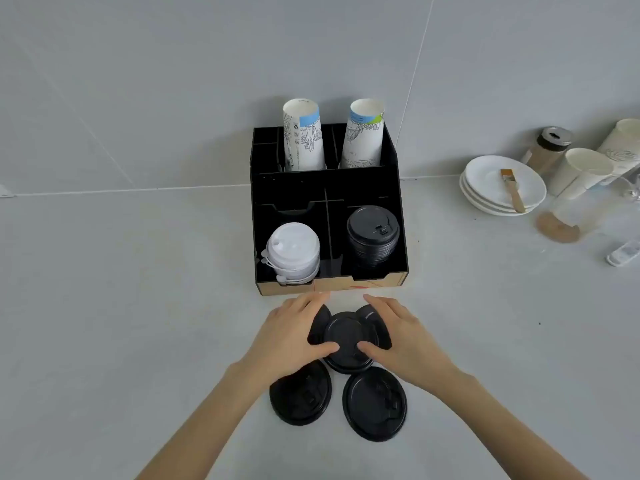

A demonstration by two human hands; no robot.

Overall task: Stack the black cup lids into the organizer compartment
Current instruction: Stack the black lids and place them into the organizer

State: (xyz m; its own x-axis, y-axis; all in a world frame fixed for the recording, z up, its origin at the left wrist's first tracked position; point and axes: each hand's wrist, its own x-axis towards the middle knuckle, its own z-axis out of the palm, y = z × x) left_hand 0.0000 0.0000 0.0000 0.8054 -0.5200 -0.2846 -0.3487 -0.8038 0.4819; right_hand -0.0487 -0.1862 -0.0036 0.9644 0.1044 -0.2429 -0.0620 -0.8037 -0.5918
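Note:
A black organizer (pixel 394 188) stands against the wall. Its front right compartment holds a stack of black lids (pixel 373 235); the front left one holds white lids (pixel 293 252). On the counter just in front of it lies a loose cluster of black lids (pixel 349 336). My left hand (pixel 292 336) and my right hand (pixel 403 336) press in on this cluster from either side, thumbs on the top lid. Two more black lids lie flat nearer to me, one on the left (pixel 300 396) and one on the right (pixel 375 403).
Two stacks of printed paper cups (pixel 303 136) stand in the organizer's back row. To the right sit stacked white plates (pixel 485 199) with a brush (pixel 512 192), plain paper cups (pixel 581 171), a jar (pixel 550 147) and a glass (pixel 571 220).

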